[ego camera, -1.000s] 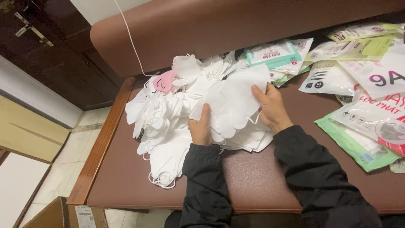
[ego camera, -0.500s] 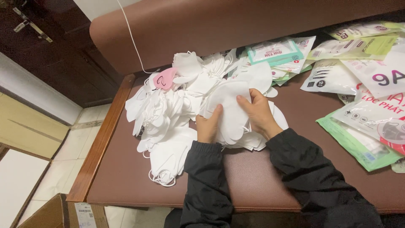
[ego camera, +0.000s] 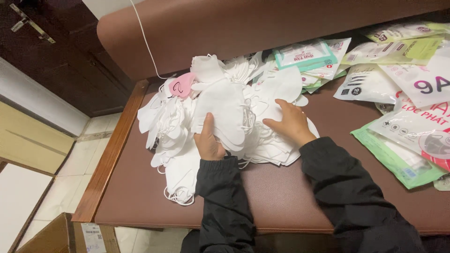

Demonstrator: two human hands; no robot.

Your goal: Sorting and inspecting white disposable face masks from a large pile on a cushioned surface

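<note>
1. Masks, white and folded flat, lie heaped in a pile of white face masks [ego camera: 187,126] on the brown padded bench [ego camera: 281,197]; both hands work at this heap.
2. Left hand [ego camera: 208,140] grips the lower edge of a folded white mask [ego camera: 220,110], thumb laid up along its front, the other fingers hidden behind it, so the hand is clamped on that mask.
3. Right hand [ego camera: 290,124] lies flat, fingers spread and apart, pressing on the masks just right of the held one; it grasps nothing that can be seen.
4. Beyond the left hand, at the far left of the heap, sits a pink mask [ego camera: 180,85] among the white ones.
5. Far beyond the right hand lies a teal-edged mask packet [ego camera: 304,55], flat and seemingly sealed; its contents cannot be made out.
6. Right of the right hand, well apart, a green-edged clear pouch [ego camera: 398,157] rests under a red-and-white mask bag [ego camera: 422,126].
7. Near the person's left elbow, down on the floor, a cardboard box [ego camera: 61,236] shows one corner; its inside is out of sight.
</note>
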